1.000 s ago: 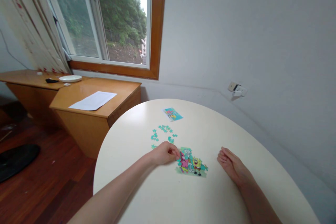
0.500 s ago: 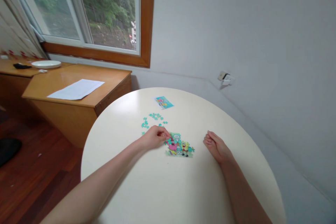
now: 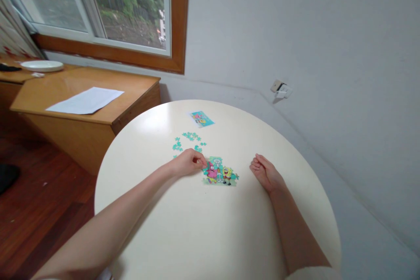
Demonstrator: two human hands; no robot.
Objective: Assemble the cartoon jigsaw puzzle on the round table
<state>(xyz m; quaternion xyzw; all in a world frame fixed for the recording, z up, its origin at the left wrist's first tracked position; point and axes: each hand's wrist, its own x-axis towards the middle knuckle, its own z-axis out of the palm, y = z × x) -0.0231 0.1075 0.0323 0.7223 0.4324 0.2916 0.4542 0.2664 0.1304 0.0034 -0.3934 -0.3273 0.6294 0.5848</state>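
A partly assembled jigsaw puzzle [image 3: 219, 173] with cartoon figures, one pink and one yellow, lies flat on the round table. At its upper left edge is my left hand [image 3: 189, 162], thumb and forefinger pinched together on a small green puzzle piece [image 3: 205, 165], mostly covered by the fingertips. My right hand [image 3: 265, 170] rests on the table to the right of the puzzle, apart from it, with its fingers curled closed. Loose green puzzle pieces [image 3: 192, 136] are scattered beyond my left hand, some partly hidden by it.
Farther back on the white round table [image 3: 210, 232] lies a small picture card [image 3: 202, 119] with the same figures. A wooden desk [image 3: 138, 89] at left holds a paper sheet [image 3: 85, 100] and a white plate [image 3: 42, 66]. The wall [image 3: 295, 22] stands behind the table.
The camera view has shifted slightly, so the whole scene sits higher and to the left. My left hand has drawn back a little from the pink figure; my right hand stays in place.
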